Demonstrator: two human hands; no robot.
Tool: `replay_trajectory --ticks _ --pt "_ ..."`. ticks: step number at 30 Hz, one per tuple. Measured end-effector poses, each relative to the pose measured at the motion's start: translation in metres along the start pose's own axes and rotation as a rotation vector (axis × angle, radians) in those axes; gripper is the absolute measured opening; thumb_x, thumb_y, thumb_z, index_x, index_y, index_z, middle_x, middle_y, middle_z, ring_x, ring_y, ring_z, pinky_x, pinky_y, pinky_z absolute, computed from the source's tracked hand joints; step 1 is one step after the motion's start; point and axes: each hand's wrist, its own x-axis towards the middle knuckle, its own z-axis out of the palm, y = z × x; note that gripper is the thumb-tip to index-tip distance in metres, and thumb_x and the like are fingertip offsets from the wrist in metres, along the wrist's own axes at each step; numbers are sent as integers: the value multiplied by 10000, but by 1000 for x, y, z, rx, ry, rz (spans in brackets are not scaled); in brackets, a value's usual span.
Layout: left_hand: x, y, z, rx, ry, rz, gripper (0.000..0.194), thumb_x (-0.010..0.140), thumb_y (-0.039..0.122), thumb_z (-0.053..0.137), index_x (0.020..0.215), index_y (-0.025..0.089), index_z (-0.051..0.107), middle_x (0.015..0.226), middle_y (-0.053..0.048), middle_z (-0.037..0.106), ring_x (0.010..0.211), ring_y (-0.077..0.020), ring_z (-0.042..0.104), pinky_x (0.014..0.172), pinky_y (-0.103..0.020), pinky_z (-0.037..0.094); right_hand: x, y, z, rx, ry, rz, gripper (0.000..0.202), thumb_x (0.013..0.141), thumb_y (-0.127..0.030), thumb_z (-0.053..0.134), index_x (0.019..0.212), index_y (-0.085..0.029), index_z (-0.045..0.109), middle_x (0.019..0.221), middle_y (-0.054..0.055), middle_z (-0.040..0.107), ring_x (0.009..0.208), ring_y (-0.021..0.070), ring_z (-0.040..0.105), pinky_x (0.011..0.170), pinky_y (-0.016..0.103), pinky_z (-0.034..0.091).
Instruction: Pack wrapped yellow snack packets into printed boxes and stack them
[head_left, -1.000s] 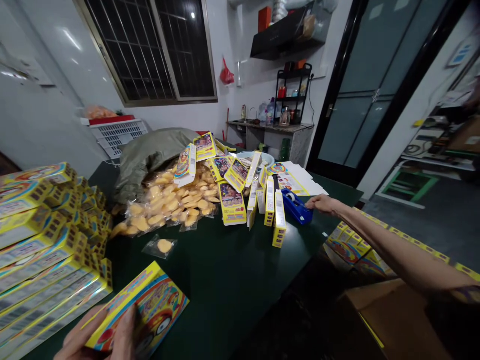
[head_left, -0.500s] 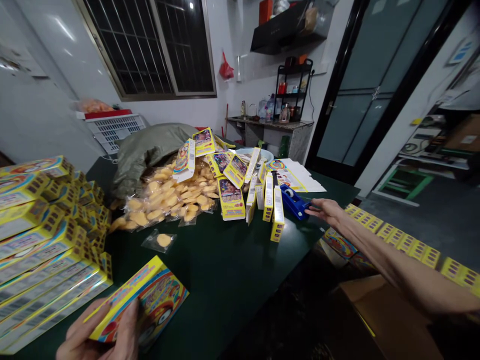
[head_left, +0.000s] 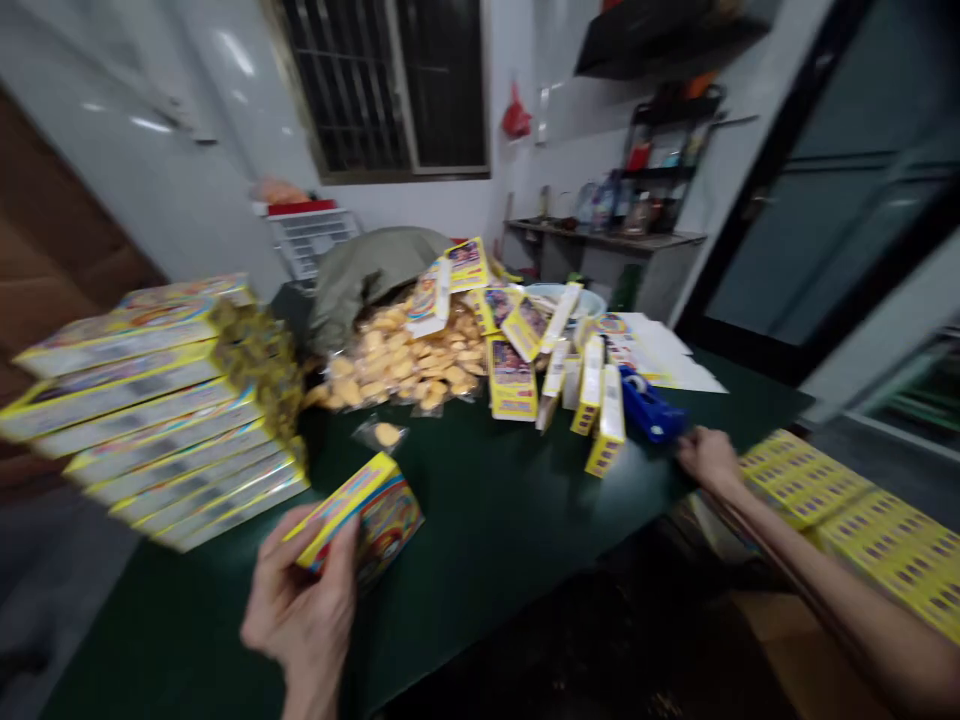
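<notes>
My left hand (head_left: 304,595) is wrapped round a small yellow box (head_left: 394,515) with a bright cartoon print, tilted above the table at the lower left. My right hand (head_left: 707,458) is closed at the near end of a blue tape dispenser (head_left: 651,410); whatever is in its fingers is too small and blurred to make out. Just left of the dispenser, narrow yellow-and-white boxes (head_left: 609,425) stand on the dark green table (head_left: 480,510). One wrapped biscuit (head_left: 388,434) lies beyond the held box.
Yellow boxes (head_left: 195,400) are stacked high at the left. Wrapped biscuits (head_left: 420,365) spill from a grey-green sack (head_left: 375,270), with opened cartons (head_left: 513,375) on and beside them. White sheets (head_left: 667,350) lie at the back right. More boxes (head_left: 885,540) stand in rows beyond the right edge.
The view has swung left. My right hand's fingers, spread at the tape dispenser before, have closed beside it. My left hand still holds the box, now appearing closer to the lone biscuit.
</notes>
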Motion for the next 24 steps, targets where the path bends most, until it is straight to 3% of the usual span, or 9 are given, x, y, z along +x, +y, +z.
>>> replay_trajectory --ticks 2,4,6,8,11,14,17,24 --pt "-4 4 -4 3 -40 0 233 653 104 737 843 145 608 949 -58 645 823 -152 639 705 -280 529 -27 2 0 -42 42 -68 285 758 -274 556 533 -270 382 685 144 519 695 271 569 565 409 427" --pt "-7 8 -5 -12 -125 28 194 695 89 705 831 162 588 954 -44 635 835 -137 635 698 -262 530 -63 -6 9 43 25 -242 221 743 -380 534 546 -320 453 668 152 546 582 238 516 545 413 427" --pt "-9 12 -5 -4 -172 54 185 720 87 687 830 174 567 949 -37 626 834 -130 632 697 -258 529 -111 -27 25 262 -180 -367 245 705 -560 548 569 -358 515 572 125 507 473 214 461 439 389 405" --pt "-10 16 -4 16 -179 65 188 735 94 679 841 183 551 948 -38 619 835 -129 629 700 -262 530 -166 -61 45 422 -486 -415 301 653 -648 609 581 -363 546 494 72 448 417 203 429 361 358 372" --pt "-13 22 -5 30 -179 75 196 750 102 670 859 192 535 950 -43 612 834 -126 626 694 -260 533 -236 -121 76 728 -856 -454 313 776 -541 604 643 -262 556 506 -5 444 419 128 411 392 274 351" --pt "-18 27 -7 22 -185 95 207 763 96 659 877 201 522 952 -45 607 834 -120 624 680 -247 538 -270 -160 99 959 -1080 -380 307 789 -450 636 643 -203 524 522 -38 455 414 71 371 396 215 291" --pt "-23 28 -8 19 -183 127 211 768 91 652 885 206 520 955 -46 604 838 -117 623 666 -234 538 -279 -169 110 1015 -1102 -288 332 738 -436 684 603 -185 514 510 -49 454 397 54 356 376 195 276" --pt "-26 27 -9 -51 -175 132 227 757 79 659 905 197 535 978 -53 593 857 -122 622 676 -233 542 -287 -167 110 949 -926 -191 365 633 -447 757 552 -171 531 478 -52 469 356 48 361 327 182 258"
